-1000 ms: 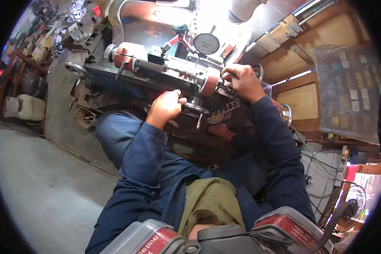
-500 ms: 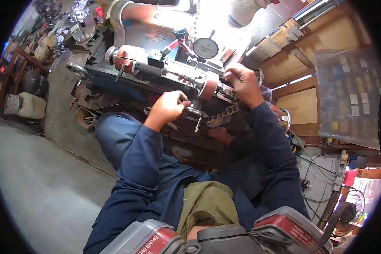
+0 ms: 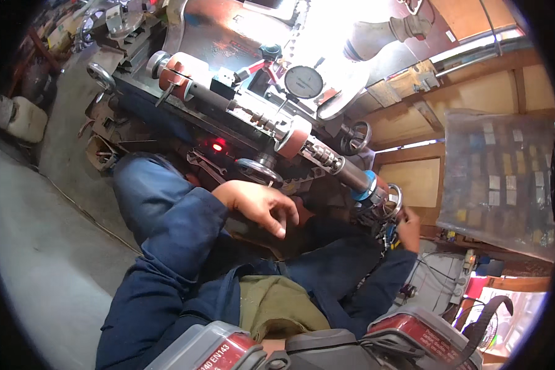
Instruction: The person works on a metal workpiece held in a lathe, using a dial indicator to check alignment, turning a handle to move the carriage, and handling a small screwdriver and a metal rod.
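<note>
My right hand (image 3: pixel 408 229) is at the right end of a long bench machine, its fingers closed on the rim of a small metal handwheel (image 3: pixel 396 200). My left hand (image 3: pixel 262 206) hangs just below the front handwheel (image 3: pixel 258 171), with fingers loosely bent, apart and empty. Along the machine runs a spindle with a toothed, stepped shaft (image 3: pixel 250 116) passing into a reddish-brown collar (image 3: pixel 294 137). Right of the collar the shaft continues into a blue-banded end piece (image 3: pixel 371 186). A round dial gauge (image 3: pixel 303 81) stands above the shaft on a red jointed arm (image 3: pixel 253 66).
Below the machine lie spanners (image 3: pixel 206 161) near a glowing red light (image 3: pixel 217 147). More handwheels stand at the left (image 3: pixel 101 78) and behind at the right (image 3: pixel 356 137). A clear plastic sheet with pockets (image 3: pixel 502 179) hangs at the right. A white jug (image 3: pixel 24 120) sits far left.
My right hand has moved from beside the collar down and right to the end handwheel. My left hand has come away from the front handwheel, lower and nearer. The view has shifted.
</note>
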Tool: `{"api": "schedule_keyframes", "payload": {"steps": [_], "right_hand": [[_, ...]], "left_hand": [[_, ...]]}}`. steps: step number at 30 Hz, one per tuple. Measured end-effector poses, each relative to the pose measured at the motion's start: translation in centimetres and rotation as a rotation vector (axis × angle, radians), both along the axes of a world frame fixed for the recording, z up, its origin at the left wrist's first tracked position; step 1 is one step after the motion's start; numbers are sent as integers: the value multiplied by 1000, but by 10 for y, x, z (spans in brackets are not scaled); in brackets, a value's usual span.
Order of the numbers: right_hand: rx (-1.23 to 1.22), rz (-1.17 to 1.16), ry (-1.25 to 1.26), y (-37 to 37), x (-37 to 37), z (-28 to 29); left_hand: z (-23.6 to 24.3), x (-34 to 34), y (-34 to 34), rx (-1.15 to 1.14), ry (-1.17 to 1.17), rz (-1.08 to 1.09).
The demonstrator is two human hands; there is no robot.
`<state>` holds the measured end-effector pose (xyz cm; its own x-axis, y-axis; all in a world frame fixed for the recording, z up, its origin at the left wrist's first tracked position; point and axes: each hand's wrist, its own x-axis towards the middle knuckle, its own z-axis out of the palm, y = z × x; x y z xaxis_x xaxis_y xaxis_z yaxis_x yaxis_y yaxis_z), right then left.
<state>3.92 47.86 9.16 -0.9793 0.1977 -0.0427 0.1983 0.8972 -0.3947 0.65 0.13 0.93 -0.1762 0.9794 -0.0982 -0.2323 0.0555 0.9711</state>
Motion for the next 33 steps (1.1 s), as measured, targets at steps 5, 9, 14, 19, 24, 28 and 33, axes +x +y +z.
{"api": "schedule_keyframes", "payload": {"steps": [5,9,14,19,24,28,33], "right_hand": [[-187,-8,299,-17,13,-25],[-167,0,105,-16,28,-25],[-290,48,162,-4,22,-20],[-322,-34,306,-11,-13,-21],[-527,-92,258,21,-48,-59],[-368,262,176,15,-44,-66],[-372,88,74,26,-21,-89]], "left_hand": [[-12,11,29,18,30,-105],[-20,18,41,-2,23,-116],[-23,26,51,-111,88,-150],[-29,31,60,-226,281,-153],[-27,32,61,-281,410,-110],[-18,29,57,-331,399,-108],[-21,28,59,-337,411,-121]]}}
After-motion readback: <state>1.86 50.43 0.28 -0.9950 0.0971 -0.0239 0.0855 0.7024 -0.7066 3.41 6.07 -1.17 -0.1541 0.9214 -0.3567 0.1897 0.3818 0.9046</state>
